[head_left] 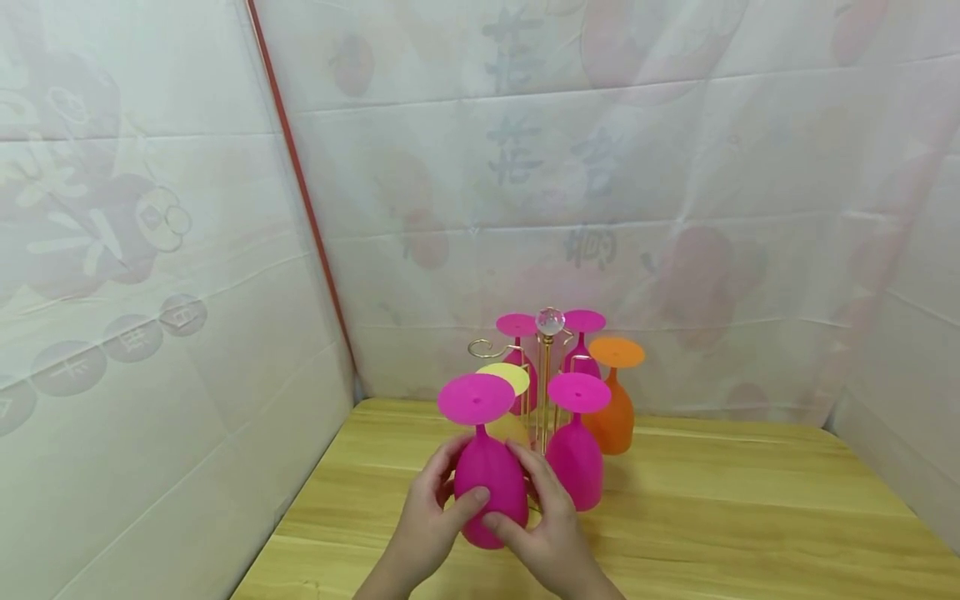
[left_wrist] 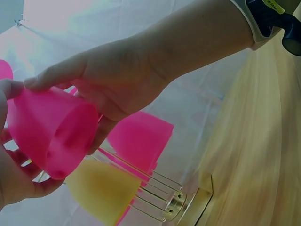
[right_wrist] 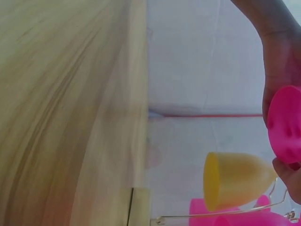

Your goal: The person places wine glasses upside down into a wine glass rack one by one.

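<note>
A magenta plastic goblet [head_left: 491, 475] is held upside down in the air, its round foot on top and its open rim facing the table. My left hand [head_left: 426, 517] grips the bowl from the left side, thumb across the front. From the right, my right hand [head_left: 553, 537] grips the same bowl, with its thumb low on the front. Just behind stands a gold wire rack [head_left: 545, 400] with a clear faceted ball [head_left: 550, 321] on its post. A yellow goblet [right_wrist: 240, 181] hangs upside down on it, partly hidden by the held one in the head view.
Also upside down at the rack are a magenta goblet [head_left: 576, 458] at front right, an orange goblet [head_left: 613, 417] at right and two magenta ones behind. The rack stands on a wood-grain table [head_left: 720, 517]. Printed white sheets [head_left: 450, 167] enclose the back and sides.
</note>
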A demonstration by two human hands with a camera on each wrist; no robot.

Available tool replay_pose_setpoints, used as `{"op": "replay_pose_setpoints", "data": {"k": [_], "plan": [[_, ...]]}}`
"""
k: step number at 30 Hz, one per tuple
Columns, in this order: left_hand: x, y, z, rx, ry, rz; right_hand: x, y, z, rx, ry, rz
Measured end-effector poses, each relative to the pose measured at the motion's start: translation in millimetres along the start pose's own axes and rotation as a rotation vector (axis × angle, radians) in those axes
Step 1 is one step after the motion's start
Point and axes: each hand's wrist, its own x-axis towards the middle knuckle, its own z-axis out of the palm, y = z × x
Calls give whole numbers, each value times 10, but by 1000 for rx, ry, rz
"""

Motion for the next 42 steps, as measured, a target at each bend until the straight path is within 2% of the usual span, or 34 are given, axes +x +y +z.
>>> {"op": "replay_pose_setpoints", "data": {"k": [3,7,11,14,18,27,35,39,42], "plan": [[-4,-8,-26,-28,-42,-3,-4,-18,-8,55,-30,38],[-9,-24,-43,-44,-61,16,-12,-29,0,50,-19,60],[-5,-13,-35,-47,-5,45,-20,-11,21,-3,19,23],[3,-2,-19,-41,45,60,-23,9,33,-53,35,-53],[2,-4,0,-1,71,48,-24,12,40,-109,42,-111],[-14,-17,-31,-41,32,-12,-31,-32,42,-84,22,-24],[-34,-21,-3,10,-8,-23,-3,15,51,-139,42,-221],[-40,-14,-12,33,-30,-41,-1,24,61,-130,39,-234],[-42,-3,-39,31,-43,-50,0,12,52,-82,8,-217]]}}
